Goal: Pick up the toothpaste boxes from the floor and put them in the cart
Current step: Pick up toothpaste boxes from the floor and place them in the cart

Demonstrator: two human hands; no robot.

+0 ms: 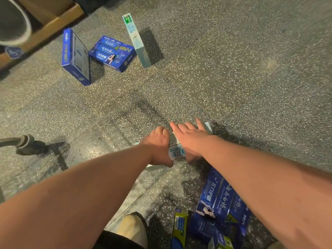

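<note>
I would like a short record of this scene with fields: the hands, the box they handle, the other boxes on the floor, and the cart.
left hand: curled on the left side of the pale box
right hand: fingers spread, laid over the pale box
pale box: between both hands, at the floor
far boxes: two blue boxes and a pale teal box
near boxes: blue box, yellow-green box, under the right arm
cart: not clearly in view

Prob. a shop: speckled terrazzo floor (233, 69), retail toothpaste boxes (112, 53), cardboard carton (53, 18) nearby.
</note>
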